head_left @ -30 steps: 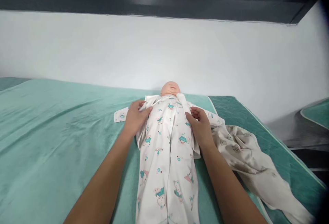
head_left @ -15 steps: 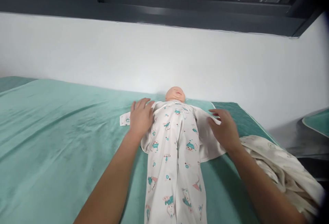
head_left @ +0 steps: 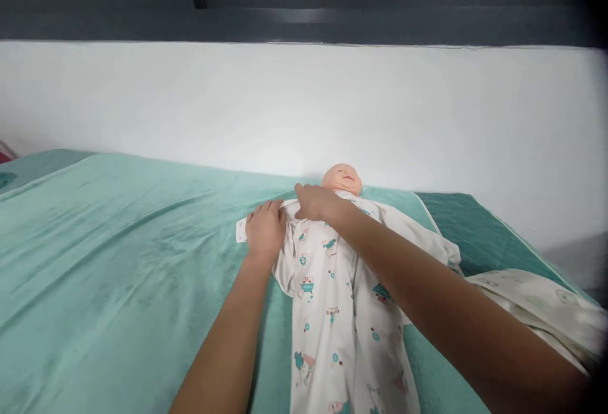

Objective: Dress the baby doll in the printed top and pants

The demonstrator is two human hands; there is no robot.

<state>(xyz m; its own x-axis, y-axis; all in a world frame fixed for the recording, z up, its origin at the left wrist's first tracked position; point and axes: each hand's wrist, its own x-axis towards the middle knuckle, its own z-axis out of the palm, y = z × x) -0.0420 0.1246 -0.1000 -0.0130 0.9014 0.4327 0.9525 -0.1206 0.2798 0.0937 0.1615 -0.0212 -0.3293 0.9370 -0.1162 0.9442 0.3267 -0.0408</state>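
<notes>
A baby doll (head_left: 341, 178) lies on its back, head toward the wall, with a long white printed baby gown (head_left: 327, 313) spread over its body. My left hand (head_left: 266, 229) is on the gown's left-side sleeve, fingers curled over it, and the white cuff (head_left: 241, 230) sticks out beyond them. Crossing over the doll's chest, my right hand (head_left: 314, 202) grips the same sleeve near the shoulder between thumb and fingers. The other sleeve (head_left: 418, 230) lies spread to the right, partly behind my right forearm. The doll's arms are hidden.
Beneath the doll is a light green sheet (head_left: 142, 262), with a darker green quilted mat (head_left: 465, 224) at right. A crumpled off-white printed cloth (head_left: 536, 300) lies at lower right. The white wall (head_left: 237, 104) rises behind, under a dark barred window frame (head_left: 308, 18).
My right hand has left the right-side sleeve and crossed leftward to the doll's shoulder. My left hand stays on the left-side sleeve. The view has shifted slightly.
</notes>
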